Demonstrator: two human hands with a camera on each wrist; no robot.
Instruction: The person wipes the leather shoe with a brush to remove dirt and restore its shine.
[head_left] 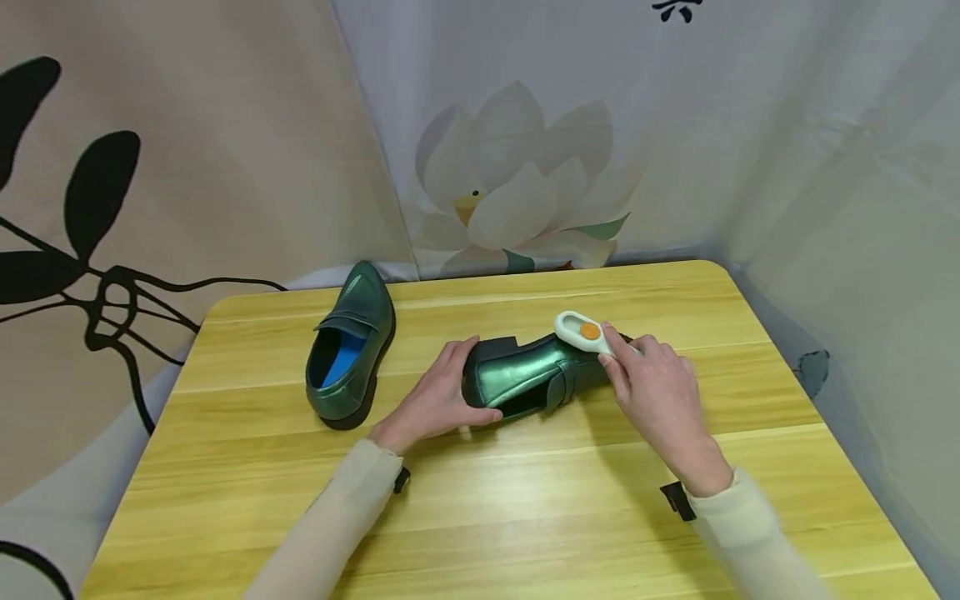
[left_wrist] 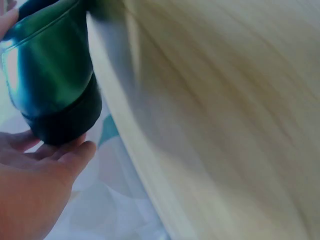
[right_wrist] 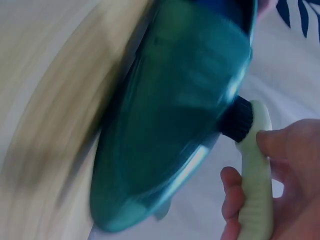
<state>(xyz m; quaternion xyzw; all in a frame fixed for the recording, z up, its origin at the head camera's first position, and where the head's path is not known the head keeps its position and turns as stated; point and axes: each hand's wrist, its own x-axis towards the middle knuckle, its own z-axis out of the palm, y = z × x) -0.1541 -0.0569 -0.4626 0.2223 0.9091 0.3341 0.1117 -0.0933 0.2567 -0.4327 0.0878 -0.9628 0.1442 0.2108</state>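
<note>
A shiny green loafer point(head_left: 517, 375) is held tilted on its side over the table, its sole to the far side and its toe pointing right. My left hand point(head_left: 442, 392) grips it round the heel, the thumb at the opening; in the left wrist view the fingers point(left_wrist: 80, 155) lie under the black heel block. My right hand point(head_left: 660, 396) holds a white brush point(head_left: 572, 330) with an orange button. In the right wrist view the brush's dark bristles point(right_wrist: 239, 120) meet the side of the shoe's upper. The toe is partly hidden behind the right hand in the head view.
The matching green loafer point(head_left: 358, 304) with a blue insole stands upright at the table's back left, toe pointing away. The wood-grain table point(head_left: 525, 517) ends at a curtain point(head_left: 517, 167) printed with flowers, which hangs behind it and at the sides.
</note>
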